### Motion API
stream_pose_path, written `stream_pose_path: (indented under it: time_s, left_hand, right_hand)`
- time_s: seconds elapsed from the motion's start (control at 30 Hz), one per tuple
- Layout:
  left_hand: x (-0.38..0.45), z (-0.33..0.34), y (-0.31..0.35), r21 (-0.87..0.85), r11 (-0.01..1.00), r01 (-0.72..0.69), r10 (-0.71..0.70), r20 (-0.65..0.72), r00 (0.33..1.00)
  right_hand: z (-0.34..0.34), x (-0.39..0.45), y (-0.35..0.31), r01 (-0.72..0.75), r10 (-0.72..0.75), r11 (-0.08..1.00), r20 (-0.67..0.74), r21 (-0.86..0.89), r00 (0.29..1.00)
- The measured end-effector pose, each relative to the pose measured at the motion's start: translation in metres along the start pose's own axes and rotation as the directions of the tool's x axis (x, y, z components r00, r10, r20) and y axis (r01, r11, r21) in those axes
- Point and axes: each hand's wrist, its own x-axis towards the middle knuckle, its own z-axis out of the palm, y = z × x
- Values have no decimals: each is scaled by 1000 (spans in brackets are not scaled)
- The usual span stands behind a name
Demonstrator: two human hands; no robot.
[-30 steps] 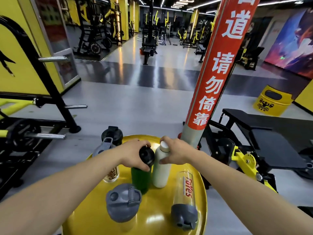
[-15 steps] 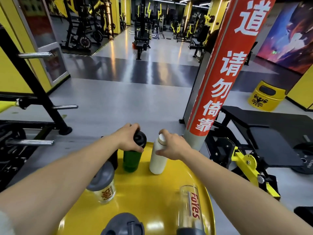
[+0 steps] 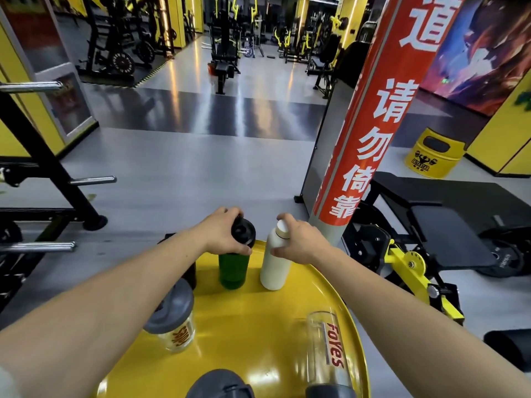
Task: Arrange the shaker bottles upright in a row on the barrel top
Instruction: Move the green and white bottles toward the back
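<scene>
On the yellow barrel top [image 3: 253, 326] a green bottle with a black lid [image 3: 233, 268] stands upright near the far edge, and my left hand [image 3: 222, 234] grips its lid. Just to its right stands a white bottle [image 3: 274, 268], my right hand [image 3: 298, 242] holding its neck. A black bottle [image 3: 191, 271] is mostly hidden behind my left forearm. A clear shaker with a grey lid [image 3: 173, 323] stands upright nearer me on the left. A clear bottle with red lettering [image 3: 327, 354] lies on its side at the right. A grey lid [image 3: 219, 384] shows at the bottom edge.
A red and grey padded pillar [image 3: 370, 145] rises just behind the barrel on the right. A black weight bench with yellow brackets [image 3: 431, 234] stands to the right. A black rack with steel pegs [image 3: 43, 179] is on the left. Another yellow barrel [image 3: 434, 160] sits far right.
Both hands have carried the green and white bottles away from me to the far edge of the barrel top, and the two bottles now stand a little apart.
</scene>
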Motion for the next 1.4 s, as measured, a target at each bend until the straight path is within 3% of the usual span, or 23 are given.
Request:
stream_pose_path:
  time_s: [0.23, 0.37, 0.47, 0.53, 0.63, 0.83, 0.97, 1.1, 1.27, 1.4]
  left_hand:
    - [-3, -6, 1, 78, 997, 26, -31, 67, 997]
    - [-16, -15, 6, 137, 990, 10, -10, -1, 1000]
    - [-36, -22, 17, 226, 971, -71, 114, -182, 977]
    - [-51, -27, 27, 275, 946, -174, 260, -316, 912]
    - [-66, -34, 45, 269, 915, -301, 385, -355, 852]
    - [-88, -21, 80, 239, 893, -380, 419, -139, 897]
    - [-102, 10, 87, 195, 870, -453, 432, 141, 891]
    - [-117, 44, 88, 192, 895, -402, 285, 446, 848]
    - [-122, 62, 82, 184, 927, -326, 184, 536, 824]
    - [-125, 59, 78, 166, 947, -276, 154, 521, 840]
  right_hand:
    - [-7, -5, 0, -21, 19, 999, 41, 27, 999]
    - [-25, -20, -3, 12, -13, 998, 11, 69, 1000]
    - [-37, -40, -1, 74, -77, 997, -116, -31, 990]
    - [-44, -55, 3, 103, -119, 990, -195, -93, 974]
    - [-55, -76, 7, 132, -157, 984, -222, -123, 962]
    - [-52, -119, 20, 235, -257, 951, -91, -200, 962]
    - [-10, -144, 49, 298, -245, 877, 183, -377, 952]
    - [43, -160, 84, 474, -240, 694, 447, -542, 862]
    - [67, -153, 94, 600, -289, 520, 536, -608, 793]
    - [82, -142, 83, 627, -327, 500, 540, -598, 775]
